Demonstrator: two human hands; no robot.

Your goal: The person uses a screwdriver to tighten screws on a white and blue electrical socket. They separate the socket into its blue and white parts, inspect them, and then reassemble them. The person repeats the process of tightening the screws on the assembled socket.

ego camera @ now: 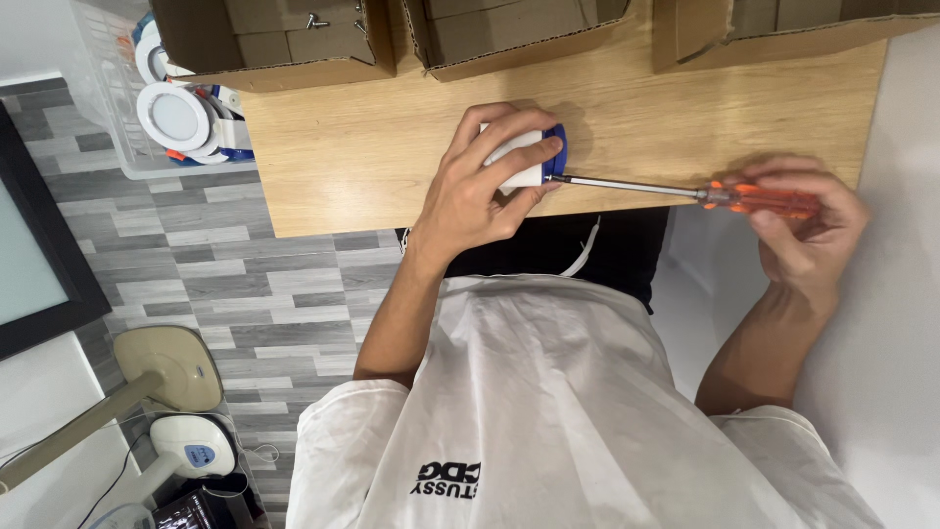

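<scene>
— Pressing down with the left hand (pixel 480 191), isn't it? What's under it?

— A small white fitting with a blue rim (pixel 529 159), lying on its side on the wooden tabletop (pixel 392 147), near the front edge. The fingers (pixel 514 132) wrap over the top of it and the thumb comes up from below, so it's clamped firmly.

— And the right hand (pixel 808 220)?

— Closed around the orange handle of a screwdriver (pixel 685 191). The steel shaft runs level across the tabletop, and its tip meets the blue side of the fitting. The hand itself hangs out past the tabletop's right edge.

— What else is on there?

— Three open cardboard boxes (pixel 294 49) along the far edge; the left one has cardboard dividers and a couple of small metal screws (pixel 316 20) in it. Off the left end stands a clear plastic bin (pixel 113 108) holding more round white light fittings (pixel 176 116) with blue and orange parts.

— And on the floor?

— Grey wood-look planks, a beige fan base (pixel 171 362) and a white device (pixel 191 446) with a cable. The person wears a white T-shirt (pixel 548 392).
</scene>
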